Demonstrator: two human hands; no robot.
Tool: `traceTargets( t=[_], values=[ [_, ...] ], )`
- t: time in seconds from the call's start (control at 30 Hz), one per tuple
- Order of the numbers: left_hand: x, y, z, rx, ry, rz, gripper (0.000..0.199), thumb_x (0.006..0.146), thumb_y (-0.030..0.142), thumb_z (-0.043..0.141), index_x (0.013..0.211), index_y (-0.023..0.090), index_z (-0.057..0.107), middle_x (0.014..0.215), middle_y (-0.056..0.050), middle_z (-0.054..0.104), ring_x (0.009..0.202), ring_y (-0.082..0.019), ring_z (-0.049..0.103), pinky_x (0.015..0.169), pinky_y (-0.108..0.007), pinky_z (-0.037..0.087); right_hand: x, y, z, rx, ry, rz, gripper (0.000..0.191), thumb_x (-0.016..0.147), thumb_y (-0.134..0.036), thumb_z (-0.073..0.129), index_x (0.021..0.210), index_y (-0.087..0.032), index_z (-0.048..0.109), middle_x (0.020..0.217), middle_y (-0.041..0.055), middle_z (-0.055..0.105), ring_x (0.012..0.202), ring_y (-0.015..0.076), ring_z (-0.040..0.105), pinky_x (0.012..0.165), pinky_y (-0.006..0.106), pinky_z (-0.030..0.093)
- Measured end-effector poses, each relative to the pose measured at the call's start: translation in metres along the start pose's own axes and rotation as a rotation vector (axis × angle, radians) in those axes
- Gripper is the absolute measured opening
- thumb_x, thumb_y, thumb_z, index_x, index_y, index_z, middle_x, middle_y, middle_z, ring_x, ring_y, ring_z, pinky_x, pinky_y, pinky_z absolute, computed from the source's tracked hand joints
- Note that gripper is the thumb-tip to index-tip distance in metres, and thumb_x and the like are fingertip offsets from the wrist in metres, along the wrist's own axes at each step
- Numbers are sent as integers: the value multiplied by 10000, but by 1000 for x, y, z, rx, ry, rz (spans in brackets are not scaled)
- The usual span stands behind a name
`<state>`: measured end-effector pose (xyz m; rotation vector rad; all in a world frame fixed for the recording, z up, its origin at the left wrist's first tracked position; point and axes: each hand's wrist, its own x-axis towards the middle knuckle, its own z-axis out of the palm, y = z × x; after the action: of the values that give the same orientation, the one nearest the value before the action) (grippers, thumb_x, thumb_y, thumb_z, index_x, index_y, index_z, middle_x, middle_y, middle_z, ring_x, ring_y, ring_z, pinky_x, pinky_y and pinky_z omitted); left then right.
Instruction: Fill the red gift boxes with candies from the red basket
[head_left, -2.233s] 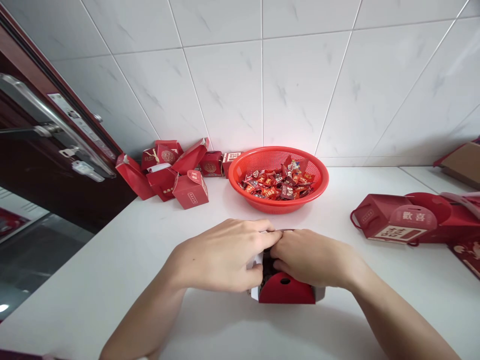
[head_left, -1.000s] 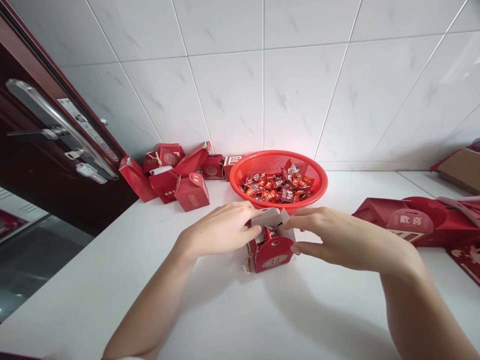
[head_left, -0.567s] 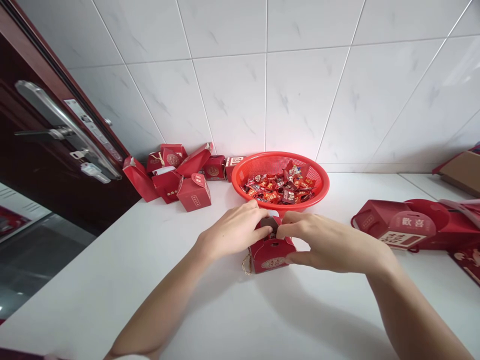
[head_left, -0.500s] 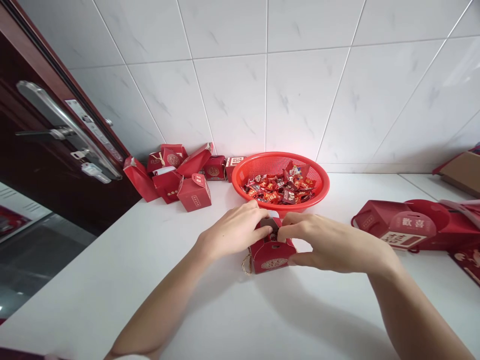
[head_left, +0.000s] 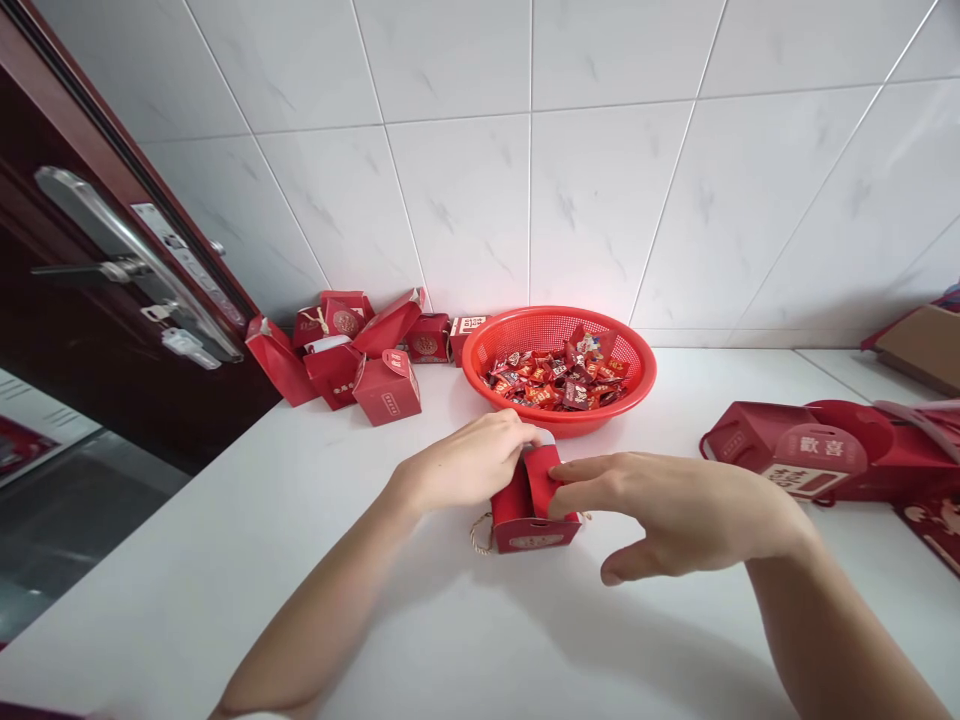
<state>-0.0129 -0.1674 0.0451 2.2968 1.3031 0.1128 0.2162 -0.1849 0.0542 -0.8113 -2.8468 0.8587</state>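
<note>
Pale, marbled wall tiles (head_left: 465,180) rise behind our white tabletop (head_left: 247,570), which runs from the wall down towards us, its left edge slanting from the dark red door (head_left: 82,320) to the lower left. We have a broad stretch of white surface between that edge and our left forearm, more on the near side of the work, and a narrower strip between the work and the red boxes on the right (head_left: 787,450). Straight ahead, near the wall, the red plastic basket (head_left: 559,424) closes off the far side, with wrapped sweets (head_left: 544,382) heaped inside; a cluster of red boxes on the left (head_left: 388,388) sits near the door and reaches almost to its rim. Our right hand (head_left: 637,505) is spread, fingertips touching a red flap (head_left: 541,482) and thumb held well apart, gripping nothing. Our left hand (head_left: 469,460) lies over the far left side of the small red box (head_left: 536,537), fingers bent; we cannot tell whether they pinch the card. That box stands on the tabletop between both hands, just in front of the basket, and a twisted cord (head_left: 477,535) loops from its left side. Half a second ago its top gaped and our right thumb rested against its near right corner; now the flap leans over the opening and the thumb has come away, while our left hand has hardly shifted.
</note>
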Motion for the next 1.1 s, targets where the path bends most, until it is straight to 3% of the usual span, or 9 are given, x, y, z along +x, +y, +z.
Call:
traceTargets(
  t=[0.1, 0.2, 0.4, 0.47, 0.63, 0.77, 0.93, 1.0, 1.1],
  values=[
    [-3, -6, -9, -30, 13, 14, 444, 969, 166, 396, 1264, 282, 707, 1309, -38, 692, 1167, -231, 653, 949, -313, 498, 2, 1, 3, 20, -78, 22, 315, 830, -258, 776, 1140, -252, 722, 1136, 50, 695, 1023, 246, 661, 872, 324, 509],
    [-8, -10, -17, -52, 30, 22, 382, 1000, 287, 460, 1304, 283, 691, 1362, -32, 689, 1177, -243, 667, 937, -312, 506, 5, 4, 7, 9, -52, 33, 273, 847, -329, 767, 1101, -237, 728, 1111, 63, 697, 1074, 267, 645, 904, 347, 506],
    [-12, -14, -19, -174, 48, -11, 522, 875, 268, 622, 1396, 283, 635, 977, -10, 795, 824, -220, 749, 678, -282, 536, 6, 7, 12, 74, 97, -24, 166, 916, -425, 695, 955, -270, 742, 969, 45, 732, 975, 269, 676, 810, 362, 545],
    [-12, -18, -15, -205, 76, 10, 483, 848, 237, 631, 1327, 272, 685, 981, -15, 798, 858, -225, 752, 689, -286, 551, 6, 6, 13, 117, 134, -40, 181, 920, -447, 690, 934, -273, 742, 948, 39, 738, 950, 264, 686, 789, 360, 556],
    [-12, -37, 4, -326, 229, 70, 243, 880, 333, 654, 1054, 223, 783, 1118, -54, 796, 1047, -262, 730, 916, -359, 571, 8, 4, 19, 134, 174, -33, 213, 1005, -396, 588, 952, -249, 734, 972, 45, 735, 906, 232, 696, 783, 354, 568],
    [-11, -48, 27, -481, 349, 89, 291, 909, 439, 640, 1014, 200, 769, 1078, -69, 787, 1023, -247, 725, 941, -368, 568, 0, 9, 34, 124, 285, 34, 284, 1053, -387, 493, 978, -250, 730, 979, 62, 740, 919, 243, 705, 801, 387, 591],
    [-8, -48, 60, -690, 470, 94, 344, 895, 499, 664, 990, 181, 755, 1067, -88, 760, 1027, -245, 710, 918, -365, 567, -14, 18, 74, 214, 482, 109, 288, 1053, -418, 494, 1125, -247, 715, 1293, 106, 709, 1208, 277, 662, 988, 437, 560],
    [-7, -48, 71, -756, 510, 102, 354, 881, 520, 683, 972, 185, 756, 1054, -89, 750, 1015, -247, 704, 896, -364, 567, -13, 21, 93, 325, 619, 140, 300, 1041, -447, 515, 1199, -250, 677, 1257, 117, 724, 1192, 272, 675, 976, 433, 568],
    [-8, -50, 83, -827, 559, 122, 332, 859, 510, 715, 931, 189, 760, 1032, -91, 735, 1003, -248, 690, 903, -374, 554, -6, 23, 117, 462, 795, 178, 290, 1027, -496, 522, 1013, -239, 655, 1262, 135, 724, 1194, 286, 679, 951, 440, 573]
  ],
)
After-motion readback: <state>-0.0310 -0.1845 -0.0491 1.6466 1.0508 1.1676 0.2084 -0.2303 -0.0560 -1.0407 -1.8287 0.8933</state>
